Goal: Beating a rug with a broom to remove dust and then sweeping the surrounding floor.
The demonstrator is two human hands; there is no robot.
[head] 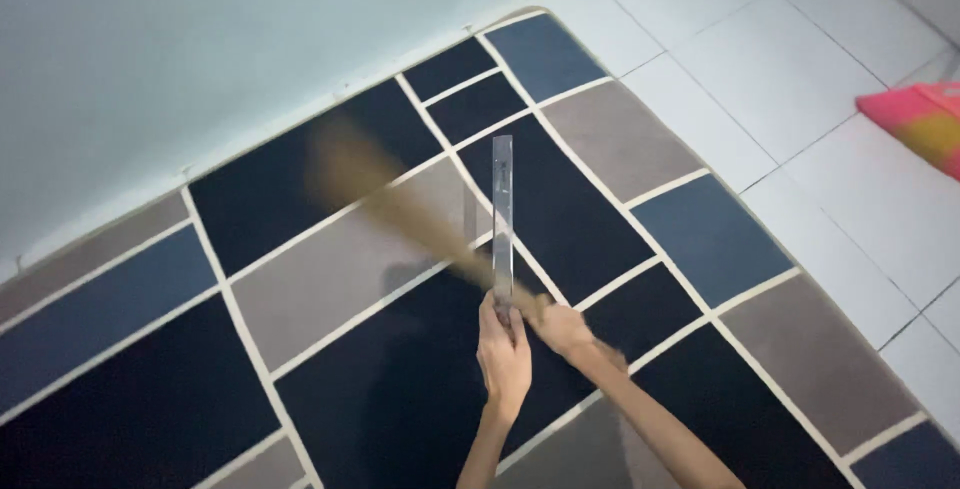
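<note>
Looking down from the head camera, the left hand [505, 354] rises from the bottom edge with its fingers pressed together around the lower end of a long clear ruler [502, 217]. The strip stands upright above the rug, its narrow edge turned toward the lens, so it reads as a thin glassy bar; held by the very end like that, nearly its whole length stays free above the fist.

The right hand [560, 327] sits just beside the left, almost touching it, closed on the near end of a tan broom-like brush [400, 214]. That brush runs up and to the left and crosses behind the ruler near the hands. It is heavily smeared, which suggests it is swinging; its far end dissolves into a soft tan blur, so whether it touches the carpet cannot be told.

Beneath both hands lies a patchwork rug [330, 279] of black, grey-brown and blue blocks with pale lines between them, laid close to the pale wall [150, 69]. To the right is white tiled floor [800, 69], and a pink and orange cloth [920, 124] lies well apart at the right edge.
</note>
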